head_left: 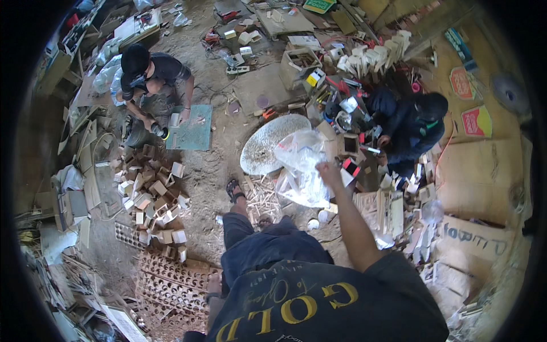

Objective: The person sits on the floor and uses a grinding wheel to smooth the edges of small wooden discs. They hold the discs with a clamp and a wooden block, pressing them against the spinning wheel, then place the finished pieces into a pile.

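Note:
Out in front, my right hand (328, 173) is closed at the right side of a clear plastic bag (305, 171). The crumpled bag spreads over the edge of a speckled white oval board (268, 145) and thin wood sticks (263, 196). My left hand (215, 283) is low beside my body, with a dark band at the wrist. It is nearest to a brown perforated tray (171, 282), and its fingers are too small to make out. A sandalled foot (235, 191) shows left of the sticks.
At left, a person (151, 71) works a power sander (159, 131) on a green board (196, 128). Another person (416, 125) crouches at right among tools. Small wooden boxes (154, 194) are piled at left. Wood pieces (393, 214) and cardboard (478, 171) lie at right.

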A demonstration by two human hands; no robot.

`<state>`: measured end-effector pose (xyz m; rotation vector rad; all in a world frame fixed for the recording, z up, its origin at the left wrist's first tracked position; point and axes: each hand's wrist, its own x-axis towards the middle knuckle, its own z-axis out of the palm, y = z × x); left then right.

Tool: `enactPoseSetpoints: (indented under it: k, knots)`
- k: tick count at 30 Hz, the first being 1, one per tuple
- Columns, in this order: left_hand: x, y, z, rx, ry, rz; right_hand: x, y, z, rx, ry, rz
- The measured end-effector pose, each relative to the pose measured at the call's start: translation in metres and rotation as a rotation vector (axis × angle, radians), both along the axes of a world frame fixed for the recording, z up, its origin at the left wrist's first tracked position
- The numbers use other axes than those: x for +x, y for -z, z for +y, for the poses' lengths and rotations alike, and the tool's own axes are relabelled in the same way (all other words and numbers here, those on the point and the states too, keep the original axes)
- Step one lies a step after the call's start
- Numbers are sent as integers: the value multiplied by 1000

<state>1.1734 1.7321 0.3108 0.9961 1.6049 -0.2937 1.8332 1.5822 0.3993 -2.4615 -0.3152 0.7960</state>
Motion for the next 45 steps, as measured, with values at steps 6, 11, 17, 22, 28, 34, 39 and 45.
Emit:
enactPoseSetpoints:
  k: [6,11,17,22,28,34,39,45]
  knots:
    - [120,-18,244,126,100,-193,-47,68,-19,-319,-83,335]
    - [267,-39,432,325,-8,-227,-36,114,-23,-206,-544,-91]
    - [518,-105,596,366,22,-356,88,116,80,-239,526,614]
    - [720,-120,716,397,-88,-482,296,118,205,-523,-771,40]
    - [797,-84,731,418,341,-131,598,42,409,250,308,11]
    - [736,-45,671,162,66,162,768,-39,635,388,360,134]
    - [738,10,731,-81,463,218,841,-34,832,487,318,258]
    - [887,18,1052,-56,330,110,927,42,1062,607,336,276]
